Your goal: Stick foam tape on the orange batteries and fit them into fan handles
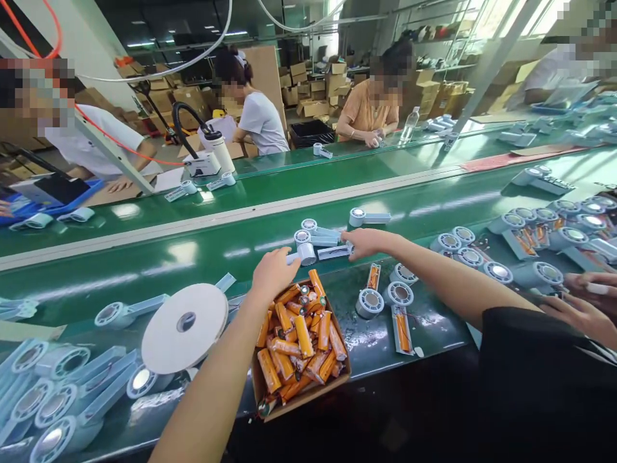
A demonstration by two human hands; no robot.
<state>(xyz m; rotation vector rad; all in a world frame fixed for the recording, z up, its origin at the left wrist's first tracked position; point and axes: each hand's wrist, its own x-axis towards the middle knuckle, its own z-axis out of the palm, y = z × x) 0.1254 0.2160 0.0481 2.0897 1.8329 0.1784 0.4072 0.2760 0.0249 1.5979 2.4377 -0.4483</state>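
My left hand [274, 271] is closed on the round head end of a pale blue fan housing [304, 254] lying on the green belt. My right hand [365, 242] is closed on the handle end of a neighbouring housing [332, 251] in the same small cluster. Two more housings [313, 233] lie just behind them. Below my left wrist sits a cardboard box [308, 393] full of orange battery cells [299, 341]. To the right of the box lie round grey fan heads [370, 302] and handle halves with orange cells in them [401, 329].
A white tape roll [184, 326] and several stacked housings [58, 399] lie at the left. More housings [535, 231] crowd the right, where another person's hands [585, 302] rest. Seated workers [260, 116] sit across the far belt beside a white machine [209, 154].
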